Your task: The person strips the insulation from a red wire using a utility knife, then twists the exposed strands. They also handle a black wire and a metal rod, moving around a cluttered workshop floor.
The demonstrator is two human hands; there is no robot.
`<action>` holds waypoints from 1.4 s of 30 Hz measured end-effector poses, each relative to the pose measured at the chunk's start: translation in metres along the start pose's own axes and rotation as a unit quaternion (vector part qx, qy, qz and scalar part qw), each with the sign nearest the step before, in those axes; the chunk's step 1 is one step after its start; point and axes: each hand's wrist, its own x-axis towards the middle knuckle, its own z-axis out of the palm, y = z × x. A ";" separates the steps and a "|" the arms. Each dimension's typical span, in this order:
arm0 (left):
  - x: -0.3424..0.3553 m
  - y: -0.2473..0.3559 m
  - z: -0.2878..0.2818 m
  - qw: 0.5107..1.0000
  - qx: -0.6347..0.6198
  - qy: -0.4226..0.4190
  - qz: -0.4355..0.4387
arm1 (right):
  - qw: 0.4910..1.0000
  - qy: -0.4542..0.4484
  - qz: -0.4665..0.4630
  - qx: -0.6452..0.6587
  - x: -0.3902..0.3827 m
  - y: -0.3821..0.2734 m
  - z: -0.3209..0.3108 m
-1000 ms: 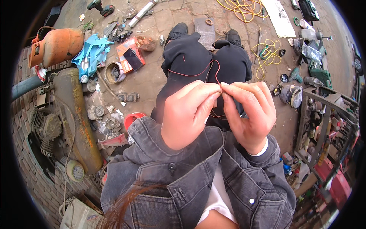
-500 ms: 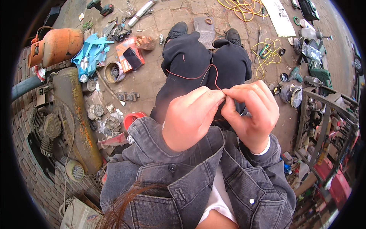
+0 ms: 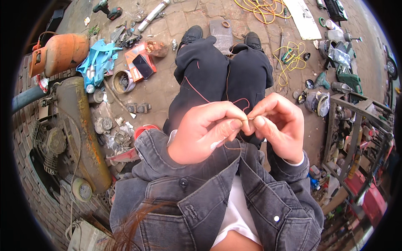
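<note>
1. Thin wire (image 3: 195, 88) should weigh next to nothing in your fingers, and it will likely bend at a light push and keep whatever crook you give it.
2. Being so fine, it may roll or slip between bare fingertips, and a sharp kink or hard tug could break it. Your best hold is a short pinch with the pads on either side of the spot you want to control, leaving the long tail slack.
3. Your left hand (image 3: 206, 131) pinches it between thumb and bent forefinger; your right hand (image 3: 280, 123) pinches it too, with the other fingers curled. The two sets of fingertips sit close together, a short pale bit of wire showing between them.
4. You have it above your lap, in front of the grey denim jacket (image 3: 167, 196), with its loose red length trailing over the left leg of your black trousers (image 3: 205, 69).
5. To look at, that length is slim and red, looping just beyond your fingertips. A tan strand runs down between your legs, and a brownish one curves below your hands. You cannot tell from here whether these are all one piece, or whether the pale bit is stripped bare.
</note>
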 end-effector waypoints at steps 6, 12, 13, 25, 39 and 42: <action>-0.001 0.003 0.004 0.996 0.082 -0.011 0.018 | 0.964 -0.068 -0.097 -0.239 0.003 -0.001 -0.002; -0.005 0.007 0.008 0.982 -0.156 -0.105 -0.021 | 0.983 -0.125 -0.131 0.033 -0.001 0.004 0.005; -0.005 0.008 0.009 0.978 -0.171 -0.118 -0.019 | 0.980 -0.128 -0.147 0.046 -0.001 0.004 0.006; -0.008 0.009 0.010 0.967 -0.204 -0.151 -0.004 | 0.976 -0.064 -0.155 0.137 -0.012 0.009 0.022; -0.004 0.003 0.020 0.960 -0.223 -0.153 0.066 | 0.926 -0.078 -0.106 0.353 -0.019 0.007 0.027; -0.003 -0.001 0.018 0.951 -0.247 -0.169 0.071 | 0.923 -0.120 -0.097 0.353 -0.018 0.006 0.023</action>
